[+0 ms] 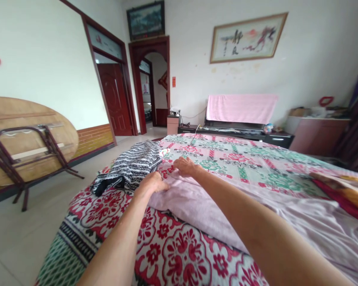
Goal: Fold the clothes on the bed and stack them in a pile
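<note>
A pale pink piece of cloth [196, 198], perhaps a garment, lies stretched out across the bed, its far right part wrinkled. My left hand [153, 183] is closed on its left end, thumb pointing right. Slightly farther off, my right hand [185, 167] has its fingers curled on the cloth's far corner. Just beyond my left hand sits a crumpled black-and-white patterned garment [134, 163]. Under everything is a bed cover [184, 258] with red and white flowers, and a lighter floral sheet [238, 155] covers the far side.
A folded round table [26, 143] leans against the left wall. Yellow and dark red fabric [345, 194] lies at the bed's right. Beyond the bed, a pink towel [241, 108] drapes over something on a low black cabinet [278, 140]. Doorways open at the back left.
</note>
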The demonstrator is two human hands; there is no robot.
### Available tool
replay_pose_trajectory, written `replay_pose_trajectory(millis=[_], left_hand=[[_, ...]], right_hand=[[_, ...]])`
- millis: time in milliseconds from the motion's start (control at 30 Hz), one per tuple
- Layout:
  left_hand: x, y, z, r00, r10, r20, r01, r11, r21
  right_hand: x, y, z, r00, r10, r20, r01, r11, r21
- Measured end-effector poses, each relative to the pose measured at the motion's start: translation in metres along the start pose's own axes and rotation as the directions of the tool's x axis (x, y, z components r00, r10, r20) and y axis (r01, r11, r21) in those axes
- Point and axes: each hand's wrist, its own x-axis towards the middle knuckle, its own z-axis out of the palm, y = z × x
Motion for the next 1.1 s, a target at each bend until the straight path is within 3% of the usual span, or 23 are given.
replay_pose_trajectory(millis=[167,367,533,633,800,933,1100], left_hand=[[-0.009,-0.003,-0.01,0.996,0.022,0.088,-0.026,0.999,0.039],[-0.023,0.014,-0.029,0.998,0.057,-0.025,-0.056,0.998,0.017],[-0.047,0.048,-0.04,0.98,0.162,-0.12,-0.162,0.987,0.004],[-0.069,0.079,-0.03,0.949,0.295,-0.109,-0.293,0.956,0.034],[-0.089,0.122,0.013,0.882,0.47,-0.032,-0.466,0.881,0.079],[-0.092,0.134,0.037,0.846,0.533,0.026,-0.532,0.84,0.107],[-0.091,0.134,0.045,0.841,0.541,0.027,-0.54,0.836,0.098]], right_hand=[[-0.008,0.009,0.001,0.993,-0.008,-0.114,0.009,1.0,0.011],[-0.036,0.037,-0.01,0.941,0.024,-0.339,0.013,0.994,0.107],[-0.082,0.065,-0.023,0.9,-0.022,-0.435,0.072,0.992,0.099],[-0.117,0.077,-0.023,0.895,-0.023,-0.445,0.071,0.993,0.092],[-0.167,0.088,-0.008,0.914,0.026,-0.405,0.021,0.994,0.111],[-0.191,0.091,0.008,0.934,0.053,-0.354,-0.01,0.993,0.121],[-0.202,0.089,0.015,0.937,0.07,-0.343,-0.037,0.994,0.101]])
